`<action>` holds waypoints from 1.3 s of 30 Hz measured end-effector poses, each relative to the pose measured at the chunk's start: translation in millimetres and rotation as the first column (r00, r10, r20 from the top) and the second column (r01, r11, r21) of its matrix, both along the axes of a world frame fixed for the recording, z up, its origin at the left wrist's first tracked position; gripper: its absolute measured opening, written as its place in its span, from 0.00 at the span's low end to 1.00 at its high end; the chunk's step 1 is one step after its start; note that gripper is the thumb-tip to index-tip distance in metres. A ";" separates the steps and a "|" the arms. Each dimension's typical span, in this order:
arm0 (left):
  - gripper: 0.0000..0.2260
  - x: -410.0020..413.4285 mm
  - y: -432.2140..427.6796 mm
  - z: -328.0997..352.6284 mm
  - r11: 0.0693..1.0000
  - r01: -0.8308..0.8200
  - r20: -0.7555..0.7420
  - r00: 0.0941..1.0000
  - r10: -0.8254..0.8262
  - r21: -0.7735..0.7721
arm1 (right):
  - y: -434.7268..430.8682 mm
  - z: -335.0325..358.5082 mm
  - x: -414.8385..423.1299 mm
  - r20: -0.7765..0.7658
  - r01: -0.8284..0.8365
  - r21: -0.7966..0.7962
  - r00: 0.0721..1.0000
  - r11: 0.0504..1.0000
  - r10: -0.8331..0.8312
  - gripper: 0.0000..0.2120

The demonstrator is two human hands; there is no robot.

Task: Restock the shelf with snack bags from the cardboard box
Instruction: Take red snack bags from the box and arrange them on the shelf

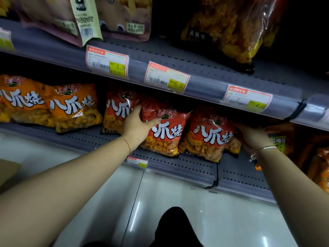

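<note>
On the grey perforated shelf point(195, 166) stand three red snack bags. My left hand point(138, 125) grips the left edge of the middle red bag point(165, 132), thumb on its front, fingers behind. My right hand point(252, 138) holds the right side of the right red bag point(210, 136), fingers partly hidden behind it. A third red bag point(115, 111) stands just left of my left hand. Two orange bags point(71, 107) of the same brand stand farther left. A corner of the cardboard box point(7, 172) shows at the left edge.
The upper shelf point(204, 81) overhangs with price tags along its front and holds purple bags and a clear bag of yellow snacks point(231, 29). More orange packets point(316, 166) crowd the right end. White tiled floor point(178, 202) lies below.
</note>
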State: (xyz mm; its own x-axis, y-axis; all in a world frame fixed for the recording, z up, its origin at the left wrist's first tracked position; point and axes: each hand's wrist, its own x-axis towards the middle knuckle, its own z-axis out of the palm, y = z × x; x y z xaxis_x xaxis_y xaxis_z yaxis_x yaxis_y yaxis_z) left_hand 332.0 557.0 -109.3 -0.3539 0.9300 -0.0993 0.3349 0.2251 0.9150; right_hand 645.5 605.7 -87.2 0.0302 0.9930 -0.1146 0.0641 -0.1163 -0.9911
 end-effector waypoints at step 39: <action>0.35 9.0 4.2 5.4 0.997 -0.052 0.008 0.999 0.051 0.064 | 12.2 -23.6 -16.4 0.221 0.250 -0.067 0.948 0.966 -0.230 0.08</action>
